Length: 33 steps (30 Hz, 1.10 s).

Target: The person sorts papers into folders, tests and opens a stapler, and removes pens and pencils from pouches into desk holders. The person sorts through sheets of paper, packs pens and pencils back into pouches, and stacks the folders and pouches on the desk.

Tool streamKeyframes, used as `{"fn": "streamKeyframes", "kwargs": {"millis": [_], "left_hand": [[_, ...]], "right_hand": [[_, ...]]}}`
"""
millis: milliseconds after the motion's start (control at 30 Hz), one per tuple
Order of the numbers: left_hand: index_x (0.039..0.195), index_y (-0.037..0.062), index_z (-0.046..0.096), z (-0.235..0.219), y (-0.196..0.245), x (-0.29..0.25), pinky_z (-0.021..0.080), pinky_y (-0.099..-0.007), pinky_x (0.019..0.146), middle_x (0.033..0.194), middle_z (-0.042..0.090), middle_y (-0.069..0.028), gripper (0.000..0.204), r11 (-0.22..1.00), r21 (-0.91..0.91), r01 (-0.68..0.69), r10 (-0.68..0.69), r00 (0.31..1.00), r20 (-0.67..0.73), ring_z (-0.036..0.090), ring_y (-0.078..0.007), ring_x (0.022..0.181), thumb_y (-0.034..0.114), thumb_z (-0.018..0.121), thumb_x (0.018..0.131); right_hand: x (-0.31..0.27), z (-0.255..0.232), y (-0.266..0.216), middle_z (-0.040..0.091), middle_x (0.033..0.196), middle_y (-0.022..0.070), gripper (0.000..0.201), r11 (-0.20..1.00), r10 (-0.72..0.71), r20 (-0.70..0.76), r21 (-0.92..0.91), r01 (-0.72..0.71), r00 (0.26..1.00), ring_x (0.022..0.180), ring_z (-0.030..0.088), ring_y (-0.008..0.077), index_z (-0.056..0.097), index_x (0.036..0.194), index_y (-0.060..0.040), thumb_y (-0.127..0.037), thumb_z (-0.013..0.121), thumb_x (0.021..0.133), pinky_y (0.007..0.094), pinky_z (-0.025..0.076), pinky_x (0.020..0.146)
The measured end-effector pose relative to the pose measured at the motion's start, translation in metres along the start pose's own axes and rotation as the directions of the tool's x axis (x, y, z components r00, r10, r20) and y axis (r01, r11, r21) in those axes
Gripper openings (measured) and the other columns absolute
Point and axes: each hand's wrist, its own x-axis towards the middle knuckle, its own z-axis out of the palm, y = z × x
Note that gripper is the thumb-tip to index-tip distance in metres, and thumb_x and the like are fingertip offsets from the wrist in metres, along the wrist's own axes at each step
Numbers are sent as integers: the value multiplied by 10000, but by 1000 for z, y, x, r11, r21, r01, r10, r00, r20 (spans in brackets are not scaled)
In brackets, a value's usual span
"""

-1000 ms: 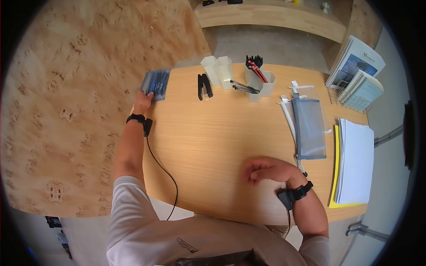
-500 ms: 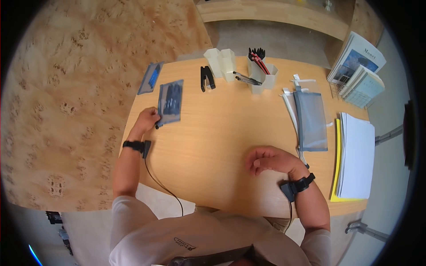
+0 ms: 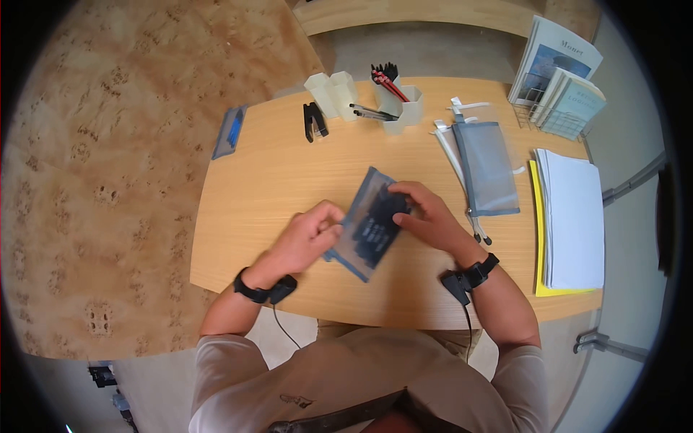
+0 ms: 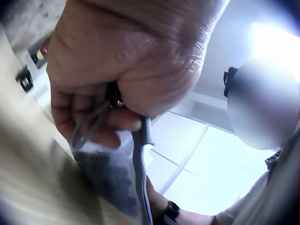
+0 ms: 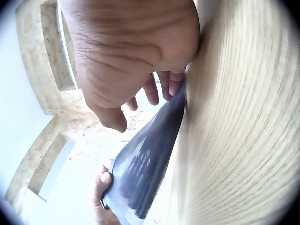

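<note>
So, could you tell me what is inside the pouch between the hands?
The pouch shows dark, slender items through its see-through side; the right hand covers part of them, so I cannot count them all.

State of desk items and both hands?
Left hand, gripping middle pouch
Right hand, open, touching middle pouch
Middle pouch, tilted, zip unclear
Leftmost pouch, flat
Rightmost pouches, overlapping, flat
Stapler, arms apart
Pen holder, upright, holding pens
Pale cups, upright
Paper stack, flat
Books, standing

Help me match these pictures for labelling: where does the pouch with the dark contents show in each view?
Head: pouch, near the centre.
Left wrist: pouch, low, left of centre.
Right wrist: pouch, lower middle, slanting down-left.
Shared landmark: the left hand, gripping the pouch's edge, in all three.
</note>
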Motion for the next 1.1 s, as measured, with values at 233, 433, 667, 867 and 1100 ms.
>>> {"fn": "streamKeyframes", "kwargs": {"millis": [233,433,667,867,1100], "left_hand": [[1094,57,616,68,56,23,468,-292,641,728,631,-9,123,922,-300,-246,312,930,195,584,-84,686,81,667,985],[1010,29,676,62,86,53,533,-389,719,832,698,-151,98,776,146,-614,580,785,218,699,-312,796,103,684,945],[1007,21,648,34,92,77,528,-407,712,855,710,-166,146,886,351,-302,248,949,193,683,-356,802,151,681,951],[1079,33,605,38,78,83,519,-419,696,840,689,-170,141,838,295,-459,441,888,130,665,-377,777,123,628,972],[995,21,610,-28,35,61,519,-420,699,810,678,-172,97,786,569,-242,319,947,-38,666,-381,767,107,590,957]], "right_hand": [[-1,-8,16,630,1294,111,374,993,-117,57,-6,118,991,1158,613,221,635,1302,-58,-106,700,937,344,494,989],[1,-20,20,686,1194,66,286,826,228,362,420,-376,904,1034,646,126,659,1255,-25,-85,642,977,283,523,898],[0,-13,-3,722,1118,56,265,748,134,82,646,-155,988,1002,668,111,672,1234,0,-82,682,982,275,526,918],[-2,-10,8,732,1068,38,249,842,217,-102,523,-133,971,963,665,88,675,1204,35,-88,690,988,242,530,881],[4,-24,16,715,1008,20,225,742,327,-357,670,-4,875,905,652,79,684,1160,34,-132,678,1008,235,532,821]]}}
